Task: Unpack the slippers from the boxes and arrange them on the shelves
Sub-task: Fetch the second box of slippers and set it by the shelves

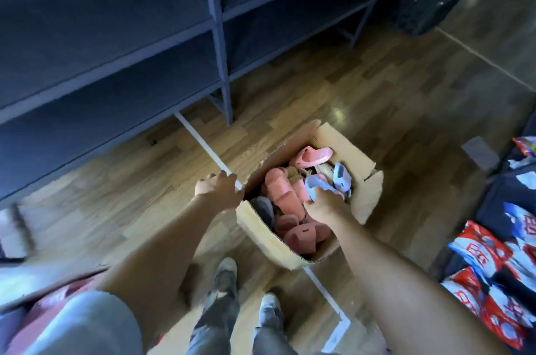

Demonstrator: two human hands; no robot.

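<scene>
An open cardboard box (367,195) stands on the wooden floor in front of my feet. It holds several pink slippers (282,195) and light blue slippers (342,179), piled loosely. My right hand (323,205) reaches into the box and grips a light blue slipper (314,185). My left hand (219,189) has its fingers curled at the box's left flap (262,157); whether it holds the flap I cannot tell. The dark blue shelves (121,64) run along the left and back, with no slippers seen on them.
Red, white and blue packets (493,253) lie stacked at the right edge. A dark mesh bin (426,3) stands at the back right. White tape lines (203,145) cross the floor. At the lower left edge is a blurred pink and white thing (43,305).
</scene>
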